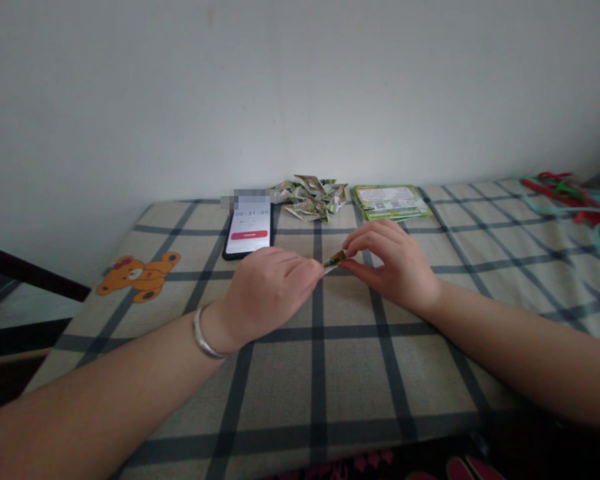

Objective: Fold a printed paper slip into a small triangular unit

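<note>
A small folded piece of printed paper [336, 259], brown and green with a pale edge, is stretched between my two hands above the checked tablecloth. My left hand [275, 283] is closed over its left end, with the fingertips turned away from view and a silver bangle at the wrist. Thumb and forefinger of my right hand [393, 260] pinch the right end. Behind the hands lies a loose heap of folded printed paper pieces [313, 200], similar in look. To its right is a flat stack of green printed sheets [393, 202].
A phone [249, 227] showing a running timer lies just beyond my left hand. An orange bear figure [139, 277] is on the cloth at left. Red and turquoise ribbons [575, 200] lie at the far right. A white wall [300, 93] rises behind the table.
</note>
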The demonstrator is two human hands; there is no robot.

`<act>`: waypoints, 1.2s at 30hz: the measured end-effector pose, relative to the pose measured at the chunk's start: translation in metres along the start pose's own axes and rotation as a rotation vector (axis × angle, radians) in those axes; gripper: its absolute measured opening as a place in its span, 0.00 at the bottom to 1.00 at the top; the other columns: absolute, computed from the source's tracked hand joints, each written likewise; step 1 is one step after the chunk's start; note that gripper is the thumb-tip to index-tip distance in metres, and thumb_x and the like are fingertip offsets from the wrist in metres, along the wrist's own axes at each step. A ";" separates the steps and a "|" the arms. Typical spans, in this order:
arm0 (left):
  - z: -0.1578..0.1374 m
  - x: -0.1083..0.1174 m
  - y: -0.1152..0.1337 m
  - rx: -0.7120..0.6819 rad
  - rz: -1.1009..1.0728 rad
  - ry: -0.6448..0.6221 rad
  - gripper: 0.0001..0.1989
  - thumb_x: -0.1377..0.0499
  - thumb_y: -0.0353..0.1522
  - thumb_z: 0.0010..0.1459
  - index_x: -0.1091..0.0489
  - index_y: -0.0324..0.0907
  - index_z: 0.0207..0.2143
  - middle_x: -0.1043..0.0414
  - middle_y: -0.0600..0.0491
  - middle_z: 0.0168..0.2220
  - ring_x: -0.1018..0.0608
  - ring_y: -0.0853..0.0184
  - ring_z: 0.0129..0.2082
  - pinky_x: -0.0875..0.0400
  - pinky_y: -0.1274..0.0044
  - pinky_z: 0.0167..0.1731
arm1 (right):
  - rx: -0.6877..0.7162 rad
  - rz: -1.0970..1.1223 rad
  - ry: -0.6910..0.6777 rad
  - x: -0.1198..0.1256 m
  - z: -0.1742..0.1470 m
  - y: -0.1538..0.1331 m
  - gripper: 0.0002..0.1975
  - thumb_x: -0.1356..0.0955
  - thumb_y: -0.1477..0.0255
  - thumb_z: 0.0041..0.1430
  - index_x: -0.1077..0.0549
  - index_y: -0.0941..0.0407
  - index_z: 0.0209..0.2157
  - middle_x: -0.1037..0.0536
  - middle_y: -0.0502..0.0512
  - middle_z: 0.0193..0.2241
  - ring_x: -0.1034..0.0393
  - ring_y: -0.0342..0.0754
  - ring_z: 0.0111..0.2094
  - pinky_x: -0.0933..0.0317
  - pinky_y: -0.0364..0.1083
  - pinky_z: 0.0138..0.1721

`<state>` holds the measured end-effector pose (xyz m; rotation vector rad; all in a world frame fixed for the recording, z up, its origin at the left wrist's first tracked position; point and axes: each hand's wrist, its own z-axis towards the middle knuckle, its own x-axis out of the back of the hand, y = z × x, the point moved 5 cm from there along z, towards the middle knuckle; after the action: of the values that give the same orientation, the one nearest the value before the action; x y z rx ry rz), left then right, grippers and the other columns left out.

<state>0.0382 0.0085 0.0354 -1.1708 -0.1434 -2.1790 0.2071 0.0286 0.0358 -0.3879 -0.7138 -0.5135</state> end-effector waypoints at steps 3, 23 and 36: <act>0.000 0.001 0.001 -0.023 0.000 0.011 0.08 0.47 0.28 0.63 0.32 0.40 0.30 0.27 0.54 0.24 0.24 0.66 0.27 0.34 0.75 0.26 | -0.040 0.010 -0.013 -0.002 -0.001 0.000 0.08 0.29 0.70 0.58 0.29 0.55 0.39 0.21 0.54 0.35 0.28 0.49 0.38 0.36 0.49 0.41; -0.007 -0.016 -0.016 0.314 -0.199 -0.117 0.06 0.42 0.34 0.62 0.31 0.41 0.38 0.24 0.55 0.30 0.23 0.67 0.29 0.37 0.78 0.28 | -0.318 0.149 -0.090 -0.009 -0.004 0.007 0.04 0.32 0.77 0.56 0.24 0.56 0.32 0.23 0.51 0.27 0.32 0.44 0.31 0.42 0.42 0.31; -0.010 -0.024 -0.026 0.549 -0.446 -0.261 0.10 0.46 0.36 0.63 0.27 0.41 0.34 0.26 0.56 0.25 0.29 0.71 0.23 0.44 0.79 0.23 | -0.496 0.297 -0.128 -0.014 -0.007 0.020 0.05 0.33 0.75 0.57 0.24 0.55 0.31 0.21 0.49 0.27 0.33 0.42 0.28 0.43 0.42 0.28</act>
<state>0.0251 0.0370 0.0163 -1.1589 -1.1321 -2.1194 0.2130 0.0456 0.0177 -0.9830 -0.6317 -0.3806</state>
